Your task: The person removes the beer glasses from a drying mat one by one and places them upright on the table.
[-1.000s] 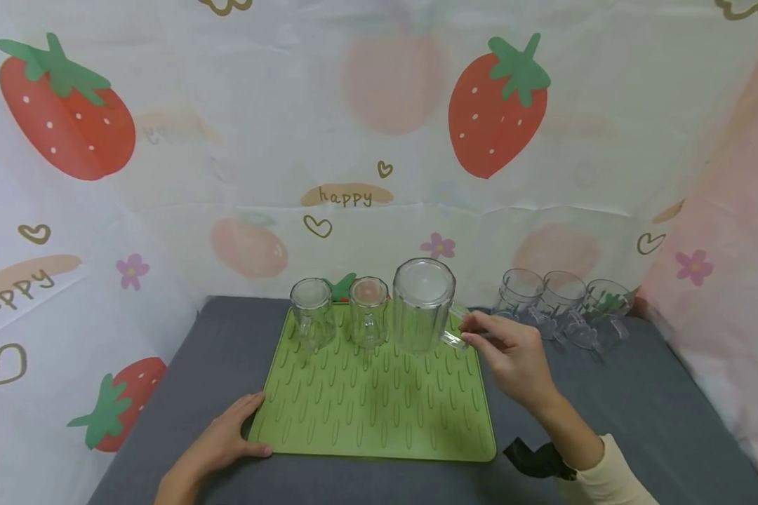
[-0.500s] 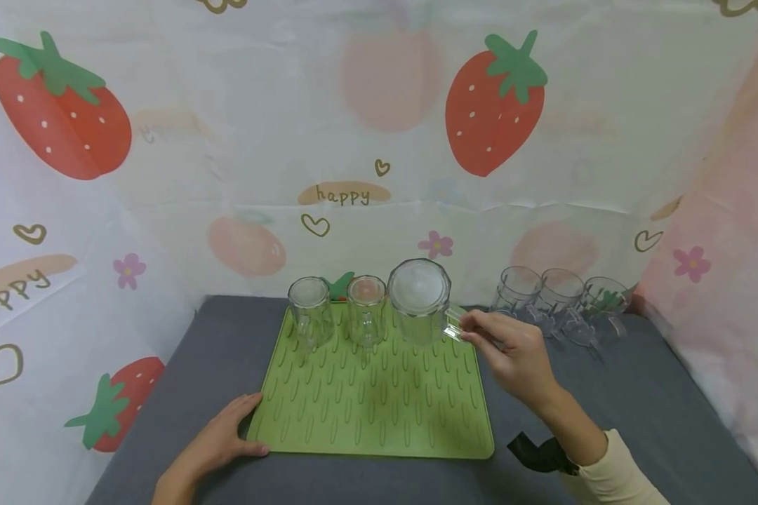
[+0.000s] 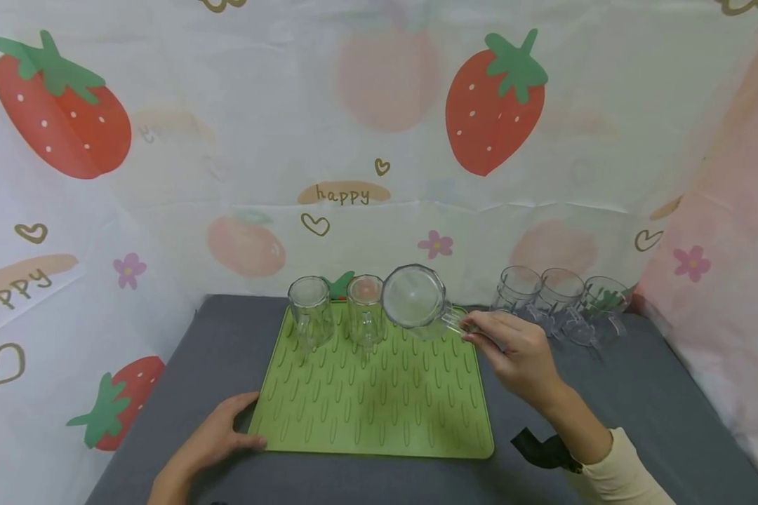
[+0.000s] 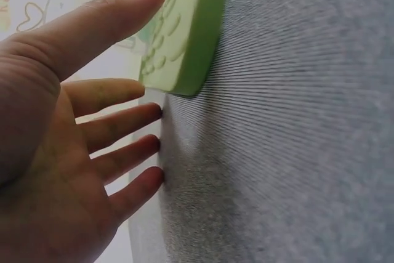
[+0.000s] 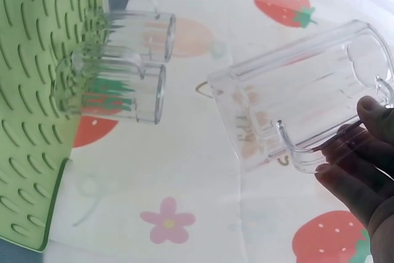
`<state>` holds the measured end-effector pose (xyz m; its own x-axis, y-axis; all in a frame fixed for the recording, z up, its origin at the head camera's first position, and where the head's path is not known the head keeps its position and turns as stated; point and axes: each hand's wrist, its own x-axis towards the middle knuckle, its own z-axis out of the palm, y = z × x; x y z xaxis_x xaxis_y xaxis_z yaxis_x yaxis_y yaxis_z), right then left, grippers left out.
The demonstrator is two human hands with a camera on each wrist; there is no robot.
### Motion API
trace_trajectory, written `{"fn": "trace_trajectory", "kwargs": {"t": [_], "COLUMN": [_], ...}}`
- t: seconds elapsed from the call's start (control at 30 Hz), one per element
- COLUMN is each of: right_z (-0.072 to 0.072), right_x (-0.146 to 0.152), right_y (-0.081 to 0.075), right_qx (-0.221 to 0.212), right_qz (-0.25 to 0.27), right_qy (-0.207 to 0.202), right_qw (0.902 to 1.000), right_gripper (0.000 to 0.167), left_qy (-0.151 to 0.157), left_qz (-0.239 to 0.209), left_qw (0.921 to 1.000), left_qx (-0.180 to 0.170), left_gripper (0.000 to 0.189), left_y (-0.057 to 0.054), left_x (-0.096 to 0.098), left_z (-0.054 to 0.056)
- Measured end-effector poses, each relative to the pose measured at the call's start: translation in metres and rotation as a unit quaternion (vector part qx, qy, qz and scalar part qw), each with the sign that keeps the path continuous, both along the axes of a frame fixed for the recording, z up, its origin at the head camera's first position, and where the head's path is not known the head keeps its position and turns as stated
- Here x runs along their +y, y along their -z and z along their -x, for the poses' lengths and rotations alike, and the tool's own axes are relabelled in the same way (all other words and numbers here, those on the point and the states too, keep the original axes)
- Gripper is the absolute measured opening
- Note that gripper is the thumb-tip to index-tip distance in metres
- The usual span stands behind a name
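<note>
The thumb and fingers of my right hand (image 3: pixel 514 358) pinch the handle of a clear faceted mug (image 3: pixel 413 298). That mug is tilted above the back right of a green ridged mat (image 3: pixel 366 414), one round end facing the head view. In the right wrist view it hangs apart from the mat's surface, the fingertips on its handle. Two similar clear mugs, a left one (image 3: pixel 311 315) and a middle one (image 3: pixel 366 315), stand on the mat's back edge. My left hand (image 3: pixel 211 438) lies by the mat's front left corner, its fingers spread in the left wrist view.
Three more clear mugs, one of them nearest the mat (image 3: pixel 516 289), stand close together at the back right of the grey tablecloth (image 3: pixel 644 407). Behind the table hangs a white curtain (image 3: pixel 259 126) printed with strawberries. A black strap (image 3: pixel 543 449) sticks out at my right wrist.
The held mug has tipped from nearly upright to well tilted, its round end turning toward the head view, and has shifted slightly left. My left hand has slid a little left.
</note>
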<state>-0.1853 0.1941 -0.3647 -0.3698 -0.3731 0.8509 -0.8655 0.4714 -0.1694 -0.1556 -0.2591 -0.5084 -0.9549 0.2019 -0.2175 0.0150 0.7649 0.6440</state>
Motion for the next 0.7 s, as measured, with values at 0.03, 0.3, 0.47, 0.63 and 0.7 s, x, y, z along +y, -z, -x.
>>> {"fn": "trace_trajectory", "kwargs": {"t": [0.03,0.3,0.47,0.63,0.7], "right_z": [0.000,-0.001,0.001,0.002,0.001], "right_x": [0.000,-0.003,-0.006,-0.009,-0.009], "right_y": [-0.001,-0.004,-0.007,-0.010,-0.011], "right_qx": [0.005,0.029,0.042,0.068,0.077], "right_qz": [-0.003,-0.023,-0.016,-0.024,-0.031], "right_qy": [0.002,0.001,-0.022,-0.032,-0.031], "right_qw": [1.0000,0.9993,0.9987,0.9969,0.9960], "right_gripper": [0.034,0.039,0.036,0.033,0.033], "left_qy": [-0.003,-0.049,-0.071,-0.078,-0.076], "left_qz": [-0.002,0.008,-0.029,-0.066,-0.077], "left_qw": [1.0000,0.9981,0.9958,0.9931,0.9923], "left_qx": [0.003,0.037,0.050,0.057,0.060], "left_gripper": [0.088,0.079,0.069,0.063,0.061], "left_y": [-0.001,-0.010,-0.019,-0.031,-0.037], "left_x": [0.000,0.010,0.017,0.027,0.032], "left_z": [0.001,0.007,0.011,0.015,0.017]}}
